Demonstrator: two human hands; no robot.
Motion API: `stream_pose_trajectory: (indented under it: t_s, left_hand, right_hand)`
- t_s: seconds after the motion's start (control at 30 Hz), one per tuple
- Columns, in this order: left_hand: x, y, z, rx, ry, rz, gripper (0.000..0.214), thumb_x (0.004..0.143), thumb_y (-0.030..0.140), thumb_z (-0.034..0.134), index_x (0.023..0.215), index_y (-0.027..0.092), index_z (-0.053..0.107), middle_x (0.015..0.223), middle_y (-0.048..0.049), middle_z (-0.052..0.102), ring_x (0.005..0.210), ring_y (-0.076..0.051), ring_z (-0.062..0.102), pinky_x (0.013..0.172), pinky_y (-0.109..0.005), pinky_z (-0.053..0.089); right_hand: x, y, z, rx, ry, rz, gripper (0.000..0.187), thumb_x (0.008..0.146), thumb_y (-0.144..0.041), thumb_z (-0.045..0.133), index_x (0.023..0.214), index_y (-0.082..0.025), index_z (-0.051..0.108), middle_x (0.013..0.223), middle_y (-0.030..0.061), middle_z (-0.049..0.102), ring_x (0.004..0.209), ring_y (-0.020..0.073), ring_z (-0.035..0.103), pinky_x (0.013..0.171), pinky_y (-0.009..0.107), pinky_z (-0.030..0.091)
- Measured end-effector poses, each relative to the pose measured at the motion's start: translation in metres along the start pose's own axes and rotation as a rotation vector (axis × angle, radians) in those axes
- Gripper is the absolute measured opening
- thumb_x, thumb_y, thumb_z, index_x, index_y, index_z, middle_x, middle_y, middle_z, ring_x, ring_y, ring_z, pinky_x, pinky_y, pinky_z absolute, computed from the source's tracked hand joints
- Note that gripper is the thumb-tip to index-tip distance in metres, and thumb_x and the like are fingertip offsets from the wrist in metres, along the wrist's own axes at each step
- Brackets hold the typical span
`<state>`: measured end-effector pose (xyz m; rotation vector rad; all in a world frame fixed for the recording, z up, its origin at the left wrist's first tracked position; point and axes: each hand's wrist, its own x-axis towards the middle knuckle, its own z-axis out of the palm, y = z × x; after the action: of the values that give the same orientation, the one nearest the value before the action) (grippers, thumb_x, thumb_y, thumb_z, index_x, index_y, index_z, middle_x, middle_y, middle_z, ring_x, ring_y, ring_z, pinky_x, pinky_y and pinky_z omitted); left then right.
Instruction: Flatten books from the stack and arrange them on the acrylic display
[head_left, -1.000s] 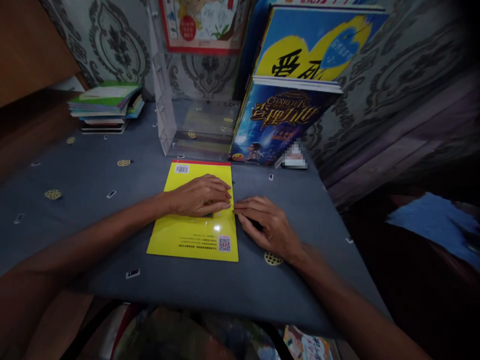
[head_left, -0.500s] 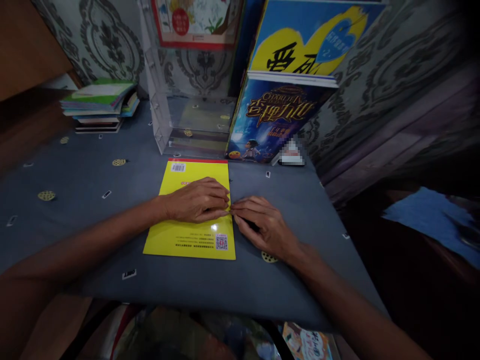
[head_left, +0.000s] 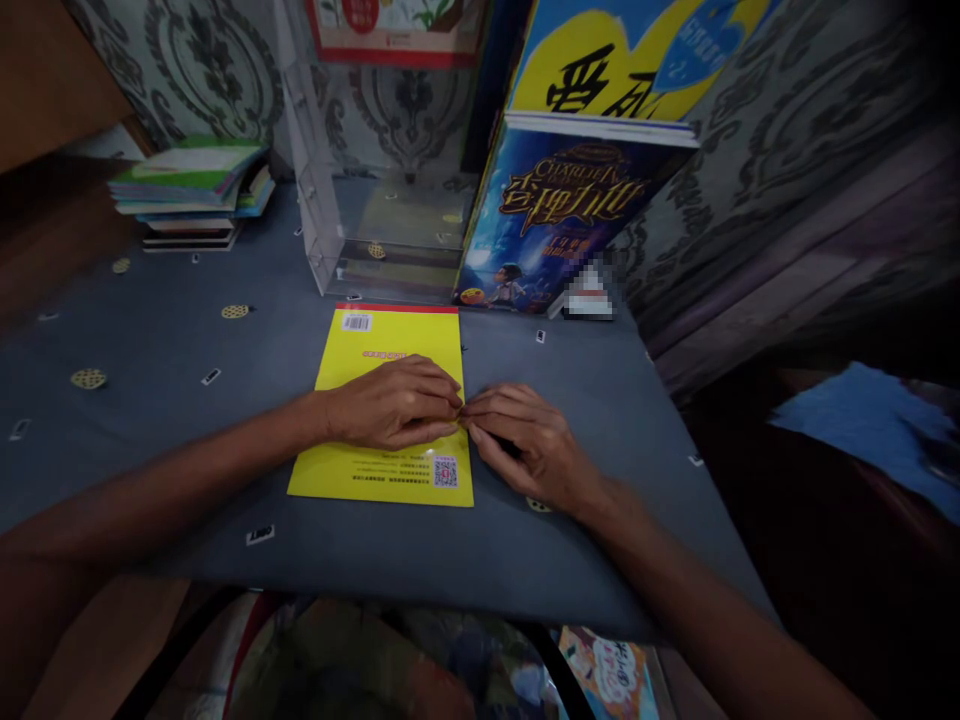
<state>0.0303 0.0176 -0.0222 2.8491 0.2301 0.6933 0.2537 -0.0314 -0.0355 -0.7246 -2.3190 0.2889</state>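
Observation:
A thin yellow book lies back cover up on the blue-grey tablecloth, with a barcode at its far corner and a QR code near me. My left hand rests flat on the cover, fingers reaching to the book's right edge. My right hand lies on the cloth beside that edge, its fingertips curled against the edge and meeting the left fingertips.
A clear acrylic stand sits behind the book. Large blue picture books lean against the wall at the right. A stack of thin books lies at the far left. The table's near edge runs just below my forearms.
My right fingertips have crept left to touch the book's edge and my left fingers. The camera has tilted a little, shifting everything slightly up in the view.

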Motion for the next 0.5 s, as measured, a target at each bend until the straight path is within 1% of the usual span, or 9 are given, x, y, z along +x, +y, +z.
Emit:
stream_pose_trajectory:
  t_s: [0.17,0.37,0.5]
  left_hand:
    - [0.001,0.001,-0.001,0.021,-0.029,-0.008,0.028,0.100,0.026,0.046,0.095,0.013,0.070,0.102,-0.0131,0.074,0.100,-0.022,0.068,0.093,-0.039,0.049]
    - [0.001,0.003,-0.001,-0.090,-0.008,-0.024,0.025,0.099,0.024,0.047,0.098,0.016,0.071,0.101,-0.0113,0.075,0.099,-0.021,0.068,0.091,-0.039,0.050]
    - [0.001,0.007,0.000,-0.103,-0.026,-0.034,0.025,0.099,0.025,0.048,0.097,0.016,0.071,0.101,-0.0117,0.075,0.098,-0.021,0.068,0.092,-0.039,0.050]
  right_hand:
    - [-0.001,-0.001,0.000,-0.003,-0.001,-0.002,0.016,0.092,-0.011,0.055,0.089,-0.018,0.068,0.088,0.0080,0.076,0.085,0.0215,0.069,0.079,0.040,0.055]
    - [-0.008,-0.009,-0.004,0.020,0.001,0.022,0.016,0.093,-0.012,0.055,0.090,-0.020,0.069,0.087,0.0068,0.076,0.084,0.0213,0.070,0.081,0.041,0.056]
    - [-0.012,-0.011,-0.004,0.030,-0.008,0.028,0.017,0.093,-0.013,0.053,0.091,-0.020,0.069,0.087,0.0070,0.076,0.085,0.0214,0.070,0.080,0.041,0.056]
